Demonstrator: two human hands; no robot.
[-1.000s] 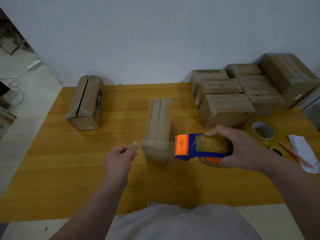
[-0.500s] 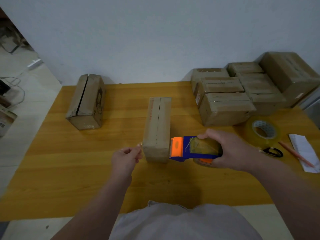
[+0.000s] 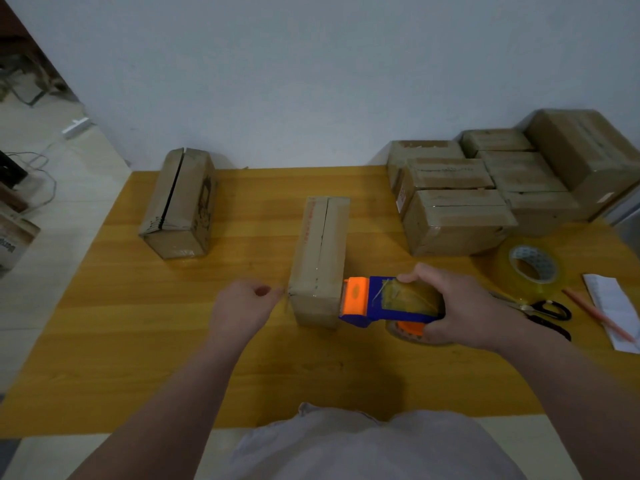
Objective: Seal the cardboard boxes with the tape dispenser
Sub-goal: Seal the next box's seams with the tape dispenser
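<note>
Blue tape dispenser [image 3: 388,301] gripped by right hand [image 3: 464,306]; left hand [image 3: 242,303] fingers [image 3: 265,292] pinch tape [image 3: 283,291].

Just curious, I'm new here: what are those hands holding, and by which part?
The right hand grips the tape dispenser around its roll end. The left hand seems to pinch the clear tape end beside the box.

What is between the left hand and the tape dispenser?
In the head view, the near end of the middle box stands between them: left hand at its left corner, dispenser beside its right edge.
</note>
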